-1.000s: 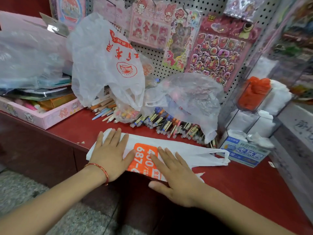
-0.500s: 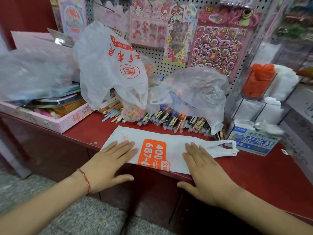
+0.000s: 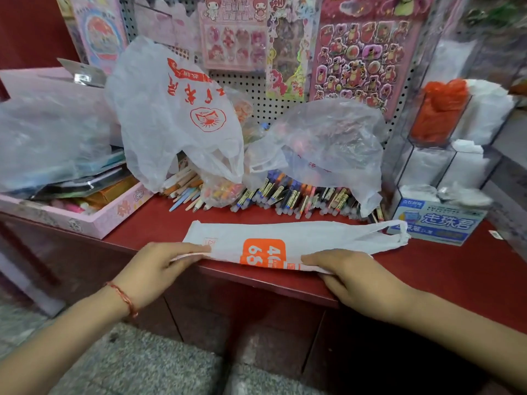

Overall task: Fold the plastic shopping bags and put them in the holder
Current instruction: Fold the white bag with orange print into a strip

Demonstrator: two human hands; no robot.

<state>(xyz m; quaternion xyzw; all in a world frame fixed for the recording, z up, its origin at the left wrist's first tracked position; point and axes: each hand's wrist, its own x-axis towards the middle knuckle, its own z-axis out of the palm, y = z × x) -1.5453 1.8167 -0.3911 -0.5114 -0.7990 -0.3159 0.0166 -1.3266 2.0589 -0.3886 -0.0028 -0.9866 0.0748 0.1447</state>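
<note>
a flattened white plastic shopping bag with an orange printed panel lies lengthwise along the front edge of the dark red counter, its handles pointing right. the left hand pinches the bag's near edge by its bottom end, thumb under and fingers on top; the right hand pinches the same near edge further right. the orange panel shows white digits, partly folded under — "4" and "68" can be read.

behind it, two loose bags sit unfolded: a crumpled white bag with red chinese characters and a clear crumpled bag, both draped over a heap of pencils and pens. a pink cardboard tray of stationery stands at left, a blue-and-white box with chinese lettering at right. the clear acrylic holder beyond that box — at the right rear — has orange and white bags in it. sticker sheets hang on the pegboard, one marked "pony".
</note>
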